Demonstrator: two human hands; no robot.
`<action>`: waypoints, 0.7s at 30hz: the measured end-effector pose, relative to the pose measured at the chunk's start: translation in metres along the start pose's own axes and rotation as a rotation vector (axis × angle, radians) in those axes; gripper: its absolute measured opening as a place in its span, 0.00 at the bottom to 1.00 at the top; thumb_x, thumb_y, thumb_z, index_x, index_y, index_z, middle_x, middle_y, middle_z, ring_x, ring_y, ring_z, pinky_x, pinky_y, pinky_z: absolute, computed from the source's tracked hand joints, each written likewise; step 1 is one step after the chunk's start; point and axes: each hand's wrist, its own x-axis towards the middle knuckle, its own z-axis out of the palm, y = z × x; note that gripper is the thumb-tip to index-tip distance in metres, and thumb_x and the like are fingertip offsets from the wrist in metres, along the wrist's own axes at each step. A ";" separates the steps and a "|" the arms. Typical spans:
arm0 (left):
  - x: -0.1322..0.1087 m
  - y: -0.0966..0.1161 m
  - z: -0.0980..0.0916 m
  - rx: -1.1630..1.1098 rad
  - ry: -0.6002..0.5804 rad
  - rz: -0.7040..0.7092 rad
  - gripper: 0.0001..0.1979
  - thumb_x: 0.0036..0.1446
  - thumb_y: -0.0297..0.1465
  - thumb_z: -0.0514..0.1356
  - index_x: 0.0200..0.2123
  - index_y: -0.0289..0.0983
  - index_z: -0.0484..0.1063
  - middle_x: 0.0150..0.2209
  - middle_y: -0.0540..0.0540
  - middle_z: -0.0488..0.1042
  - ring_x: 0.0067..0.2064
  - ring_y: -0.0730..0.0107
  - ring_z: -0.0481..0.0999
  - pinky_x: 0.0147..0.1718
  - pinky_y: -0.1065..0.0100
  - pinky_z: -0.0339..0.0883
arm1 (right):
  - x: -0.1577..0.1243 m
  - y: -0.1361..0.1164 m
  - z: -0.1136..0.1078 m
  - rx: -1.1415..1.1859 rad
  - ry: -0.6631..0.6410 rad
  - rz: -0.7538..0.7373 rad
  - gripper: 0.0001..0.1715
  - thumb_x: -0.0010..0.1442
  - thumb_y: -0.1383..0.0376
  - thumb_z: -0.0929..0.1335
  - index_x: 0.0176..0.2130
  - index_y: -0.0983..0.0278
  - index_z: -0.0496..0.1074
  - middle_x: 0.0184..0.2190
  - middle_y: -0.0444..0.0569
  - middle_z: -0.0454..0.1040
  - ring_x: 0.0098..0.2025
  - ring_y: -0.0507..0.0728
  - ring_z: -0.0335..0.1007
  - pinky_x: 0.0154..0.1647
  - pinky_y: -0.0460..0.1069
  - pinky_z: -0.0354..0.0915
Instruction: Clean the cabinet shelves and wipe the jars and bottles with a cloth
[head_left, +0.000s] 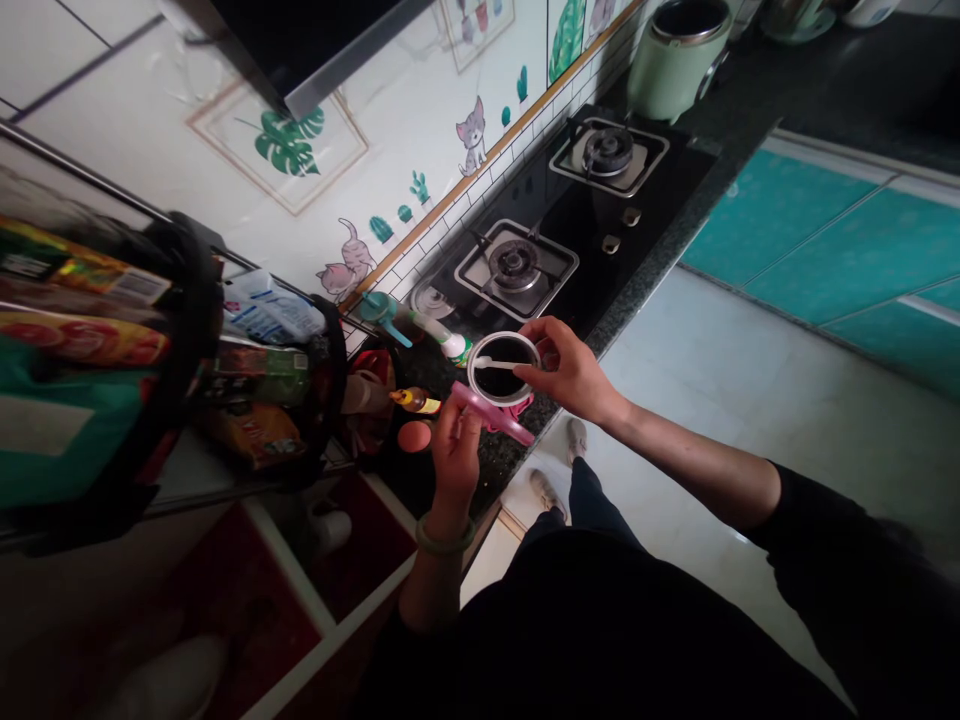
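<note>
A round jar (501,393) with a white rim and a dark inside is in the middle of the view, above the counter's front part. Across its mouth lies a small white spoon (495,364). My right hand (566,368) is closed on the spoon's handle end, with its fingers at the jar's right rim; whether they also grip the jar I cannot tell. Tilted on edge just below the jar is a pink lid (491,412), which my left hand (456,445) holds between thumb and fingers. Something pink under the jar is partly hidden.
Left of the jar stand a small yellow-capped bottle (416,401), a reddish round object (414,436) and a white-and-green bottle (442,338). A two-burner gas stove (555,230) and green cooker (675,70) lie beyond. A packed rack (202,350) fills the left, above an open drawer (292,570).
</note>
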 end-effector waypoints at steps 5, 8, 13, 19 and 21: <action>-0.002 0.022 0.001 0.057 -0.034 0.034 0.17 0.66 0.46 0.65 0.37 0.37 0.80 0.33 0.47 0.78 0.35 0.68 0.75 0.38 0.68 0.71 | -0.006 0.004 0.000 0.275 -0.065 0.121 0.26 0.57 0.55 0.76 0.52 0.61 0.73 0.43 0.47 0.77 0.41 0.55 0.71 0.40 0.50 0.69; -0.003 0.025 0.000 0.048 -0.022 0.021 0.18 0.65 0.47 0.65 0.37 0.38 0.79 0.34 0.47 0.77 0.36 0.68 0.74 0.40 0.68 0.71 | -0.012 0.007 0.001 0.418 -0.067 0.178 0.25 0.61 0.52 0.74 0.53 0.61 0.74 0.39 0.46 0.79 0.41 0.56 0.74 0.40 0.50 0.70; -0.001 0.019 -0.002 -0.036 -0.015 -0.026 0.17 0.64 0.48 0.66 0.39 0.39 0.77 0.33 0.50 0.73 0.34 0.72 0.70 0.37 0.71 0.68 | -0.016 0.019 0.005 0.528 -0.092 0.185 0.24 0.62 0.52 0.73 0.54 0.61 0.76 0.45 0.47 0.81 0.44 0.56 0.76 0.49 0.51 0.73; 0.007 0.004 -0.005 -0.281 0.051 -0.260 0.21 0.59 0.49 0.69 0.30 0.40 0.67 0.28 0.53 0.64 0.31 0.74 0.67 0.36 0.70 0.70 | -0.020 0.038 0.011 0.573 -0.154 0.276 0.29 0.66 0.45 0.69 0.57 0.59 0.77 0.48 0.50 0.83 0.53 0.59 0.79 0.55 0.54 0.73; 0.010 0.001 -0.008 -0.374 0.067 -0.372 0.23 0.58 0.50 0.69 0.29 0.41 0.64 0.26 0.54 0.61 0.29 0.74 0.66 0.34 0.70 0.72 | -0.022 0.051 0.014 0.544 -0.120 0.312 0.30 0.67 0.44 0.68 0.57 0.60 0.77 0.48 0.51 0.83 0.53 0.59 0.79 0.55 0.54 0.73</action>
